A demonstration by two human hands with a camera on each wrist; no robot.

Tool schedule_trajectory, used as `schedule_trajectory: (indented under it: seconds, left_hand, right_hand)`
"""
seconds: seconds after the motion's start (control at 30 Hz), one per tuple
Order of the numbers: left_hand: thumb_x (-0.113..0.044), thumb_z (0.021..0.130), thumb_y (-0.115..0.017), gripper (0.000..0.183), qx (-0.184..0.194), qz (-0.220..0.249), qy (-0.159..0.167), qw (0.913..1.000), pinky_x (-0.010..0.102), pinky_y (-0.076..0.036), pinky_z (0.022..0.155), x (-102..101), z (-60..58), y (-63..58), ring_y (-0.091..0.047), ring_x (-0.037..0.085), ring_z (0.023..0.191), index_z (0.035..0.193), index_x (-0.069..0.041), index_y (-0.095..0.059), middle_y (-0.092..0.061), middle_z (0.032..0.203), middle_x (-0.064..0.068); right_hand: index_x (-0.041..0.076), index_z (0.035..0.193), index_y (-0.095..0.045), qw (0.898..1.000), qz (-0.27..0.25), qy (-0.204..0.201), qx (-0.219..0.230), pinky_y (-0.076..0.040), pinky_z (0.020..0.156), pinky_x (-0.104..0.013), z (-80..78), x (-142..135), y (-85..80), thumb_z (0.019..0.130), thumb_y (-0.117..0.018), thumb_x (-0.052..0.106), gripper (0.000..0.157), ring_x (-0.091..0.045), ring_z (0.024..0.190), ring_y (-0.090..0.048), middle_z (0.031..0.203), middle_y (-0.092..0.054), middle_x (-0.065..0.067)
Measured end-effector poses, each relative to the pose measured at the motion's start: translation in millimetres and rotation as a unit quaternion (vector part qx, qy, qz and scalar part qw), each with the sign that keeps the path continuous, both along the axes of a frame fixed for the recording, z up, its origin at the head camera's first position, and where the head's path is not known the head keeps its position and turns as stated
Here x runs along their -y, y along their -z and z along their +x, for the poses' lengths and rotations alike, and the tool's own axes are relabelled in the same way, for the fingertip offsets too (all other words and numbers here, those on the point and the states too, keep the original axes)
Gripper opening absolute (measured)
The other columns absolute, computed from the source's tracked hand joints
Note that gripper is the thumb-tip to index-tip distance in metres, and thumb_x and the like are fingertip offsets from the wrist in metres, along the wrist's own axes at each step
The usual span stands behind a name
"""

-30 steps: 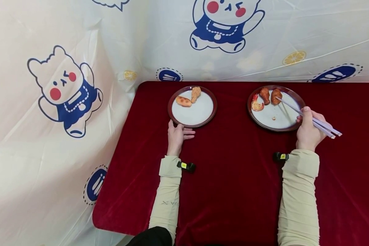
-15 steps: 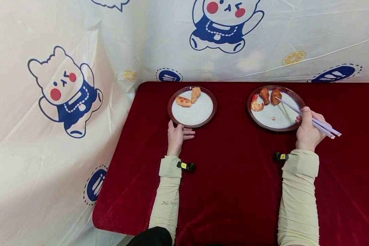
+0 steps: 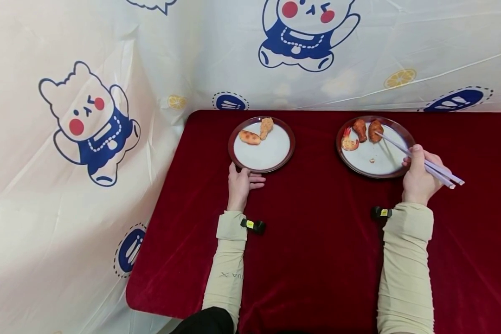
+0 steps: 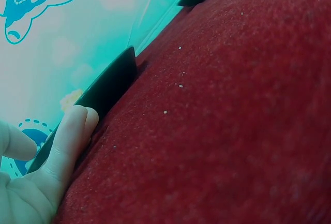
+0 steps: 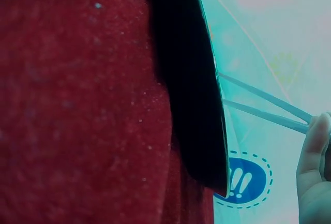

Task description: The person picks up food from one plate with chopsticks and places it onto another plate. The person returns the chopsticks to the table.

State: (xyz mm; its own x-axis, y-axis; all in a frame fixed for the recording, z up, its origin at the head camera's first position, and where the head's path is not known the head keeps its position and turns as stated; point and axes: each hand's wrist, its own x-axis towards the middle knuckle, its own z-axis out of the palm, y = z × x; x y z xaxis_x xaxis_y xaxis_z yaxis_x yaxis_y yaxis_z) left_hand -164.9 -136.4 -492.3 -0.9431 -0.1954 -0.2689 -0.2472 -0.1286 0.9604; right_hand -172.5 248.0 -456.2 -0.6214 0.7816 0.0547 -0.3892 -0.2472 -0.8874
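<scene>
At the near rim of the left brown-rimmed plate, my left hand touches the edge with straight fingers. On that plate are a breaded drumstick-shaped piece and a browned oblong roll. My right hand grips light purple chopsticks, whose tips reach a croissant on the right plate. Beside the croissant lies a brown drumstick, with a shrimp to its left. The right wrist view shows the chopsticks behind the plate's dark side, which hides their tips.
A dark red velvety cloth covers the table, both plates standing near its back edge. Behind and to the left hangs a pale curtain with cartoon prints. A small crumb lies on the right plate.
</scene>
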Motion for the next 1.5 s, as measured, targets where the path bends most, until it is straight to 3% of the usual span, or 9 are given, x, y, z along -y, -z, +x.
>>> schedule_trajectory:
  seconds: [0.3, 0.43, 0.53, 0.67, 0.77, 0.93, 1.17, 1.27, 1.5]
  left_hand:
    - [-0.010, 0.096, -0.035, 0.074, -0.001, 0.001, -0.005, 1.0000, 0.040, -0.064, 0.070, 5.5, -0.4, -0.6, -0.074, 0.026, 0.076, 0.157, -0.018, 0.006, -0.069, 0.100, 0.024]
    - [-0.011, 0.096, -0.035, 0.074, 0.000, -0.002, -0.007, 1.0000, 0.039, -0.064, 0.070, 7.4, -0.5, -1.4, -0.074, 0.026, 0.075, 0.157, -0.017, 0.006, -0.069, 0.100, 0.024]
    - [-0.011, 0.096, -0.035, 0.073, 0.002, -0.001, -0.005, 1.0000, 0.039, -0.064, 0.070, 7.6, -0.1, -2.3, -0.074, 0.027, 0.076, 0.157, -0.018, 0.006, -0.069, 0.101, 0.025]
    - [-0.011, 0.097, -0.035, 0.073, 0.006, 0.004, 0.001, 1.0000, 0.039, -0.064, 0.070, 6.5, 0.2, -3.3, -0.074, 0.028, 0.079, 0.157, -0.018, 0.007, -0.068, 0.103, 0.026]
    - [-0.011, 0.097, -0.034, 0.073, 0.008, 0.006, 0.003, 0.9999, 0.039, -0.064, 0.070, 5.6, 0.3, -3.9, -0.074, 0.028, 0.079, 0.156, -0.017, 0.008, -0.068, 0.103, 0.026]
    - [-0.012, 0.097, -0.035, 0.074, 0.007, 0.010, 0.006, 0.9999, 0.039, -0.064, 0.070, 4.8, 0.2, -4.1, -0.074, 0.028, 0.078, 0.156, -0.016, 0.010, -0.069, 0.101, 0.027]
    - [-0.011, 0.097, -0.036, 0.074, 0.002, 0.016, 0.004, 0.9999, 0.040, -0.064, 0.068, 3.6, -1.1, -1.5, -0.074, 0.026, 0.073, 0.156, -0.015, 0.007, -0.069, 0.096, 0.028]
    - [-0.011, 0.096, -0.037, 0.074, -0.006, 0.021, 0.001, 0.9998, 0.041, -0.064, 0.067, 3.2, -1.5, -1.3, -0.073, 0.026, 0.071, 0.156, -0.014, 0.006, -0.069, 0.095, 0.029]
    - [-0.012, 0.096, -0.038, 0.073, -0.008, 0.019, 0.000, 0.9998, 0.042, -0.064, 0.066, 4.8, -1.1, -0.9, -0.073, 0.026, 0.070, 0.156, -0.013, 0.003, -0.071, 0.092, 0.026]
  right_hand:
    - [-0.015, 0.078, -0.072, 0.998, 0.003, 0.019, -0.054, -0.053, 0.047, -0.019, -2.9, 8.6, -10.3, 0.073, -0.083, 0.007, 0.025, -0.013, 0.045, -0.058, 0.067, -0.068, -0.011]
    - [-0.014, 0.077, -0.072, 0.998, 0.029, -0.009, -0.052, -0.053, 0.047, -0.017, -2.4, 26.2, -21.5, 0.076, -0.080, 0.005, 0.020, -0.013, 0.047, -0.060, 0.067, -0.067, -0.009]
    - [-0.009, 0.078, -0.075, 0.994, 0.100, -0.053, -0.014, -0.051, 0.050, -0.015, 1.5, 52.0, -33.6, 0.081, -0.075, 0.005, 0.014, -0.008, 0.052, -0.061, 0.066, -0.066, -0.001]
    - [-0.007, 0.083, -0.076, 0.961, 0.245, -0.128, 0.023, -0.049, 0.059, -0.013, 8.0, 93.8, -46.8, 0.086, -0.071, 0.009, 0.017, -0.002, 0.064, -0.060, 0.067, -0.065, 0.010]
    - [-0.008, 0.083, -0.075, 0.929, 0.323, -0.183, 0.000, -0.049, 0.061, -0.011, 7.8, 121.6, -46.4, 0.088, -0.069, 0.008, 0.018, -0.001, 0.067, -0.060, 0.069, -0.066, 0.005]
    - [-0.006, 0.080, -0.075, 0.884, 0.377, -0.265, -0.073, -0.051, 0.058, -0.010, -2.2, 158.7, -32.0, 0.087, -0.068, 0.003, 0.014, -0.001, 0.065, -0.061, 0.075, -0.067, -0.014]
    - [-0.002, 0.081, -0.076, 0.825, 0.441, -0.322, -0.147, -0.046, 0.062, -0.011, -15.1, 200.6, -23.4, 0.087, -0.068, 0.004, 0.011, -0.007, 0.073, -0.058, 0.081, -0.070, -0.011]
    - [0.000, 0.083, -0.076, 0.810, 0.460, -0.331, -0.152, -0.046, 0.063, -0.012, -18.9, 213.7, -23.5, 0.088, -0.068, 0.005, 0.012, -0.012, 0.073, -0.060, 0.082, -0.070, -0.011]
    - [-0.001, 0.084, -0.075, 0.793, 0.486, -0.338, -0.141, -0.046, 0.063, -0.013, -24.1, 231.9, -23.7, 0.089, -0.066, 0.007, 0.013, -0.020, 0.074, -0.062, 0.084, -0.069, -0.013]
